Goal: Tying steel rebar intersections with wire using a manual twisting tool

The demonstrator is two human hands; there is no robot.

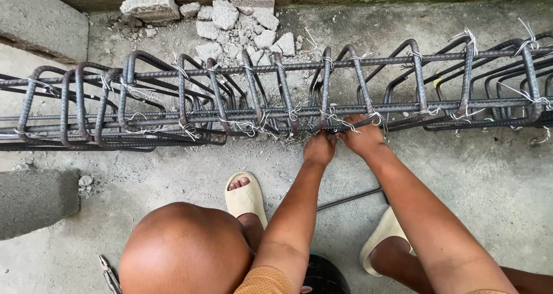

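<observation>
- Steel rebar cage (276, 107) lay lengthwise on concrete floor (489, 179).
- Left hand (319, 149) and right hand (363, 135), fingers closed, pinched tie wire (337, 123) at the near lower bar; tying step judged underway.
- Next move calls for tight twisting.
- Wire ends and any tool hidden beneath fingers.

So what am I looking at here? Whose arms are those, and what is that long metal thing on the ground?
The camera sits on a person's head and looks down, so the arms are their own. They crouch on a concrete floor in pale sandals. The long thing is a rebar cage: straight steel bars ringed by bent loops, bound with thin tie wire. The left hand and right hand meet at one joint on its near lower bar; what they pinch is too small to tell. Broken concrete rubble lies behind.
</observation>
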